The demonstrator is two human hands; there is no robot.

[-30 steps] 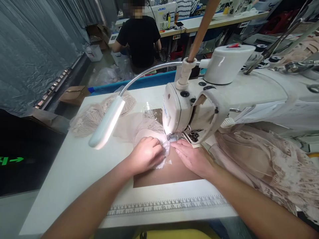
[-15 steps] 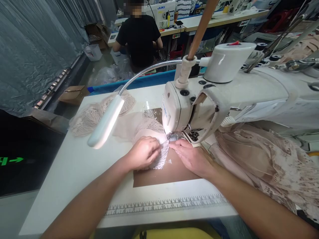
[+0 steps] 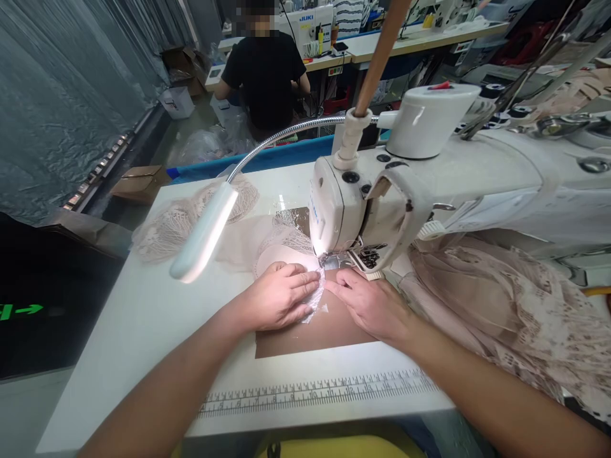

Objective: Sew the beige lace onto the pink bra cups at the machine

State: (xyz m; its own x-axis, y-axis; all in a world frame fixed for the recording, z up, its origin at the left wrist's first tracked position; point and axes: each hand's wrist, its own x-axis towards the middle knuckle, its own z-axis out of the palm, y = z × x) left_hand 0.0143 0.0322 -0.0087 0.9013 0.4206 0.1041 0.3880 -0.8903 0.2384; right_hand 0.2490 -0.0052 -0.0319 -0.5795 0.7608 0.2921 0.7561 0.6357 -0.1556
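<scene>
Pale pink fabric with a white lace edge (image 3: 285, 256) is lying partly over a flat brown sheet (image 3: 324, 337), at the needle end of the white sewing machine (image 3: 329, 210). Through the head view I am seeing my left hand (image 3: 279, 298) resting open on the fabric, its fingers extended and slightly spread. My right hand (image 3: 370, 302) is reaching to the lace's right edge with partly curled fingers; I am not able to tell whether it is gripping anything. On the white counter (image 3: 191, 331), a long white lamp (image 3: 205, 234) is glowing over pale lace netting (image 3: 160, 232), and a printed ruler strip (image 3: 315, 395) is running along the near side. To the right, a beige lace heap (image 3: 525, 299) is lying beside the machine.
</scene>
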